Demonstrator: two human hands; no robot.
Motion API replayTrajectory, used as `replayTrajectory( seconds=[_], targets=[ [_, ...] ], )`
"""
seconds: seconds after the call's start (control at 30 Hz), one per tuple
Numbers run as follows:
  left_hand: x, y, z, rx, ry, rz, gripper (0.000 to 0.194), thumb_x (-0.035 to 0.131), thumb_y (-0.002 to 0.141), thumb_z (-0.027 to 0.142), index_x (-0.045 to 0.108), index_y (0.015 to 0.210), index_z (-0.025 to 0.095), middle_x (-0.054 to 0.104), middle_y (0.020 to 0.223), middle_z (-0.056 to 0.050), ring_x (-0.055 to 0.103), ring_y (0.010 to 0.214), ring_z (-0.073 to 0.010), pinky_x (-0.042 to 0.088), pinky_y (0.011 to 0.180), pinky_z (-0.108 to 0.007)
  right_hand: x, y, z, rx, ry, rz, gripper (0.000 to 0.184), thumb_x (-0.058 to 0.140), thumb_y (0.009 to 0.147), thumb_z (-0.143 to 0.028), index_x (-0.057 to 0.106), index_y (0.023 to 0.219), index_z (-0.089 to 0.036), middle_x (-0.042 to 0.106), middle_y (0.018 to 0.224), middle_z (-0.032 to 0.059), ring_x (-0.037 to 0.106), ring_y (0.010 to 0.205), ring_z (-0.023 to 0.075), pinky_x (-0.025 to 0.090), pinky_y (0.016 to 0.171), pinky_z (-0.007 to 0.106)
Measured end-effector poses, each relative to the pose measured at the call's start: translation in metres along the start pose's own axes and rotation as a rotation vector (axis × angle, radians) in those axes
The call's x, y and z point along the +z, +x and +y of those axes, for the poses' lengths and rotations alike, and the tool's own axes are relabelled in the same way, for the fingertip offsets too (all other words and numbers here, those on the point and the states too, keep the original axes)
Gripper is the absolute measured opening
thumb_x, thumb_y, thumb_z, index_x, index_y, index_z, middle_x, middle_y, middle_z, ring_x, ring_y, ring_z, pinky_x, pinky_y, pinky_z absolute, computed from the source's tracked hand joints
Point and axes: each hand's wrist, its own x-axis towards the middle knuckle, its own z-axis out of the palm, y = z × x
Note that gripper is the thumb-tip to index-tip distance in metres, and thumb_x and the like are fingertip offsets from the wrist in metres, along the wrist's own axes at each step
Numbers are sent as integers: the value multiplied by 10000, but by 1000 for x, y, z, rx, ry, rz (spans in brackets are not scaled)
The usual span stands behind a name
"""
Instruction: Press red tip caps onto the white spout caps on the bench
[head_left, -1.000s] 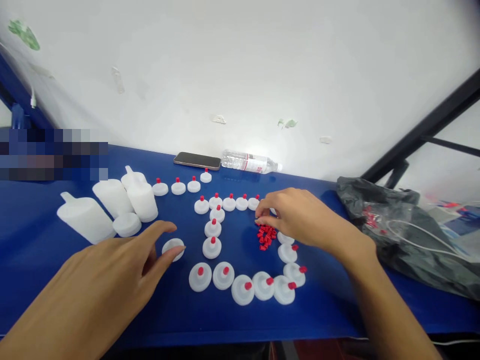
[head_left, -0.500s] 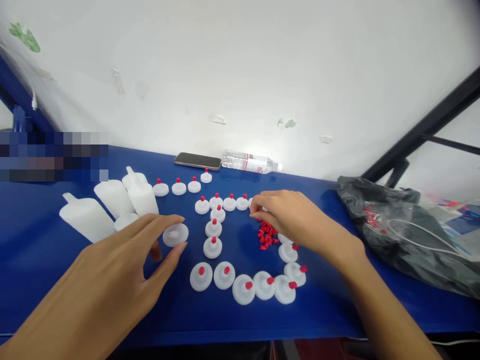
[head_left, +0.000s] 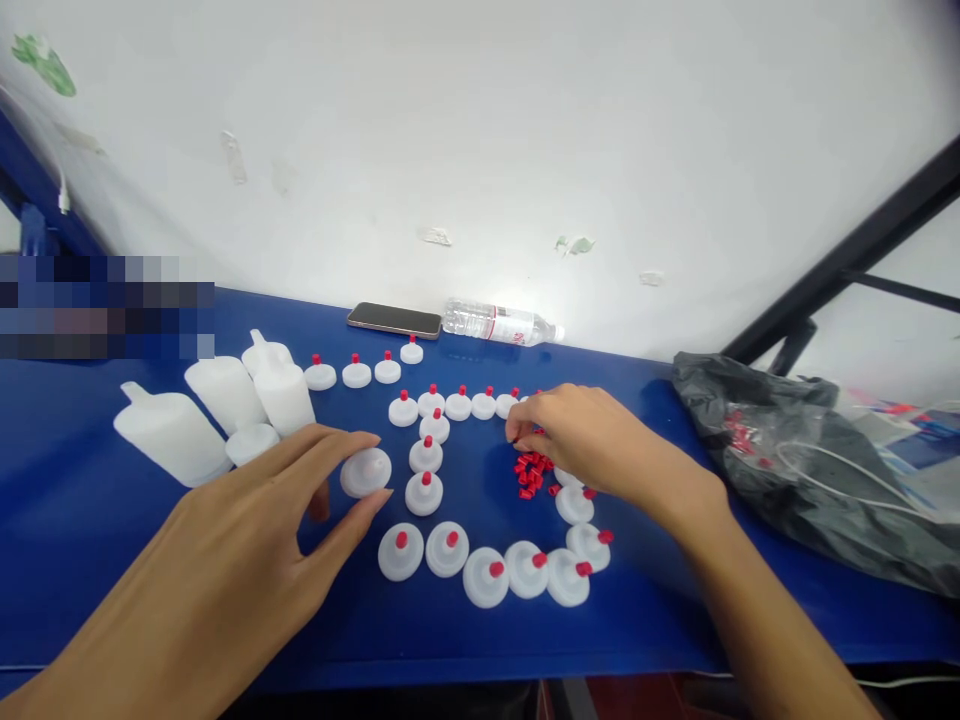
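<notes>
Between the thumb and fingers of my left hand (head_left: 315, 500) is a white plastic nozzle cap (head_left: 366, 474), its spout bare of any red tip. My right hand (head_left: 559, 425) pinches its fingers together at the edge of a pile of small red caps (head_left: 531, 474); a tiny dark spot shows at the fingertips, too small to name. Around the pile runs a rough ring of white nozzle caps with red tips, such as the front one (head_left: 486, 578) and the left one (head_left: 424, 494). My right hand and wrist hide part of the ring and pile.
White plastic bottles (head_left: 169, 435) stand behind my left hand, beside a short row of red-tipped caps (head_left: 357, 375). A phone (head_left: 395, 320) and a clear water bottle (head_left: 480, 322) lie along the wall. A dark plastic bag (head_left: 795, 500) covers the right side of the blue table (head_left: 360, 640).
My left hand has moved slightly right with the white nozzle cap, which is now tilted differently. My right hand has shifted a little to the right and down, its fingers still pinched.
</notes>
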Motion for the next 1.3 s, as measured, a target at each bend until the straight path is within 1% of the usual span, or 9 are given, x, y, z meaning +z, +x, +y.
replayTrajectory(
  seconds=[0.2,0.33,0.6,0.7,0.8,0.87,1.0,1.1,1.3],
  targets=[
    [0,-1,-4,47,5,19,360,539,1067,536,764,1287,362,854,1162,26,561,477,-129,498,538,-330,3,1,-3,-88,95,15,247,732,1042,-72,859,1111,-273,888,988,-1,804,919,221,389,697,299],
    [0,-1,-5,104,34,37,355,519,1102,517,759,1286,332,849,1194,17,587,491,-123,532,553,-318,5,2,-3,-104,62,16,180,758,1061,-119,863,1070,-264,871,926,12,786,871,224,364,682,309],
    [2,4,-2,105,53,35,485,458,1128,604,800,1283,297,836,1204,-23,627,488,-112,536,511,-306,4,3,-7,-142,62,47,161,726,1106,-140,813,1013,-238,835,864,14,741,800,209,351,667,319],
    [3,3,-2,98,38,53,515,462,1132,650,804,1233,278,870,1174,-22,641,492,-132,539,515,-315,0,0,-12,-161,202,89,152,721,1104,-141,826,1057,-241,839,872,-2,743,777,185,405,690,302],
    [4,1,-1,86,-22,22,479,512,1125,653,800,1255,293,845,852,39,611,440,-145,500,478,-299,-3,-2,-18,-217,401,127,139,727,1101,-159,841,1078,-235,851,892,-15,734,719,145,471,716,281],
    [5,1,1,84,-60,7,445,544,1120,642,804,1258,309,785,741,64,606,435,-141,487,471,-282,-4,-3,-22,-271,547,160,126,732,1106,-186,848,1107,-237,853,898,-28,708,672,119,488,681,258],
    [5,2,7,111,-125,25,434,545,1131,639,808,1249,314,810,899,45,582,473,-108,514,503,-249,-1,-4,-31,-331,873,233,96,798,1080,-262,884,1109,-231,875,946,-12,741,723,120,498,597,220],
    [4,2,10,147,-132,47,396,553,1145,600,791,1305,327,812,1030,34,543,480,-80,514,512,-227,2,-4,-38,-344,1061,241,109,820,1061,-277,911,1050,-217,877,911,2,735,660,117,506,544,218],
    [3,-2,13,191,-174,62,304,596,1148,524,765,1311,330,790,1070,34,539,511,-61,508,527,-196,13,2,-50,-450,1133,311,59,885,1014,-201,931,1017,-238,899,1002,15,778,856,135,505,600,206]
  ],
)
